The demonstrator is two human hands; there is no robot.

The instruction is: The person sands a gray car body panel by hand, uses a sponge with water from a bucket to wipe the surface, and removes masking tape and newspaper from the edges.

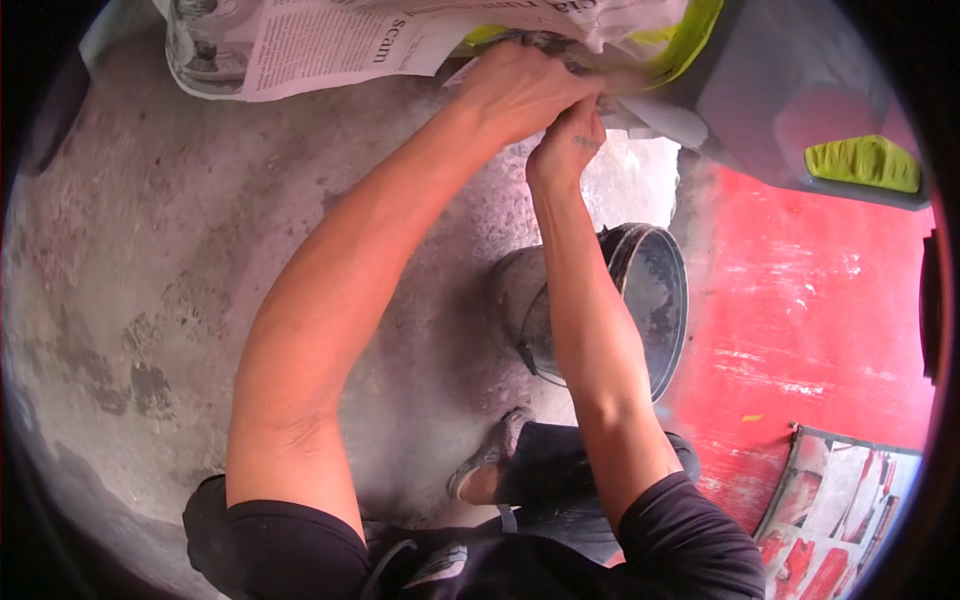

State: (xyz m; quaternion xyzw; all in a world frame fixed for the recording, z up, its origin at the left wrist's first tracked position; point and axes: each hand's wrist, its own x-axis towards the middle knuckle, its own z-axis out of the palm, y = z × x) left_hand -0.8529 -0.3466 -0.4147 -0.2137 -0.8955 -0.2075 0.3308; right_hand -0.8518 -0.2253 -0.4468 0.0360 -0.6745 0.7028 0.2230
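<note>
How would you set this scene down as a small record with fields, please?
Newspaper: spread across the top, with a bright yellow-green edge at its right
Left hand: at the newspaper's lower edge, finger ends not clear
Right hand: close below the left hand, fingers blurred
Grip: cannot be told
Bucket: grey, partly hidden by the right forearm
Floor: grey area at left and middle, red area at right
Upper right: yellow-green piece on a dark grey surface

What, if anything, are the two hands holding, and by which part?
It cannot be told: the left hand and right hand meet close to the edge of the newspaper, but blur hides any grip.
</note>
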